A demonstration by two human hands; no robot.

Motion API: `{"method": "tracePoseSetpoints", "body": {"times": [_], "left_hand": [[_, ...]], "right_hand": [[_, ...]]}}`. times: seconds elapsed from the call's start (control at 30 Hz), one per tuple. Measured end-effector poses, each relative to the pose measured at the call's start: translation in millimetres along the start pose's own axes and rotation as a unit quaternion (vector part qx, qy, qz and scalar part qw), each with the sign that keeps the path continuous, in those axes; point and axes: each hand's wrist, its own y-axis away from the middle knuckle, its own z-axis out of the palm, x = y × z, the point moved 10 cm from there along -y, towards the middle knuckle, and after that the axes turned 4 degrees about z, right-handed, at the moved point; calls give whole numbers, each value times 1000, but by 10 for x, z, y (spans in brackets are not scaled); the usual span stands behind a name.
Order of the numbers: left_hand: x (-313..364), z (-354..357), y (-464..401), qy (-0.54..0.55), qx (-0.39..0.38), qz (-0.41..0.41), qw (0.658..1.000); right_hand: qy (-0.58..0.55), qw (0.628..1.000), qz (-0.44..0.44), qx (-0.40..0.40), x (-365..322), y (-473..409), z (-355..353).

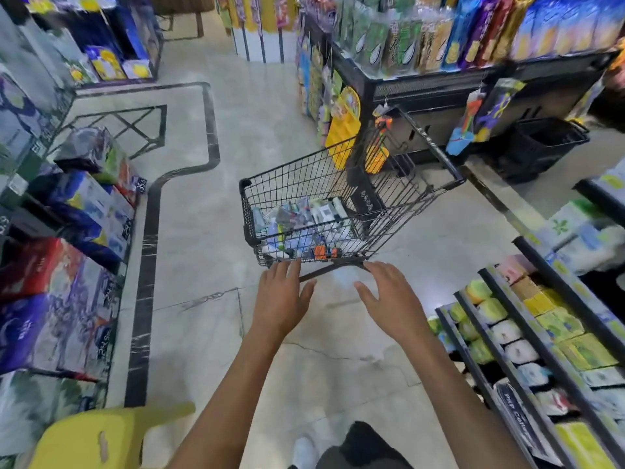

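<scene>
Holds left hand (pixel 282 294) and right hand (pixel 394 296), fingers spread and gripping nothing, at the cart handle (pixel 333 269) (small packets (pixel 304 225) in the basket (pixel 297 177)).

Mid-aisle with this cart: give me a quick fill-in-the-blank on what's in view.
1. The left hand and right hand reach for the handle, gripping nothing; each is ____ (open/shut).
2. The wire cart is ____ in colour.
3. The stool at lower left is ____ in colour.
4. The basket stands on the floor to the cart's ____ side.

Missing words: open; black; yellow; right.
</scene>
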Motion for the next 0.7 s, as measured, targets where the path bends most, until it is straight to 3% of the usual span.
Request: {"method": "tracePoseSetpoints", "body": {"times": [0.5, 0.7], "left_hand": [[-431, 510, -2193, 17, -70, -80, 994], [-695, 714, -2925, 55, -91, -153, 982]], "right_hand": [[-53, 996, -18, -66, -63, -2527, 92], [-60, 992, -33, -107, -106, -3531, 326]]}}
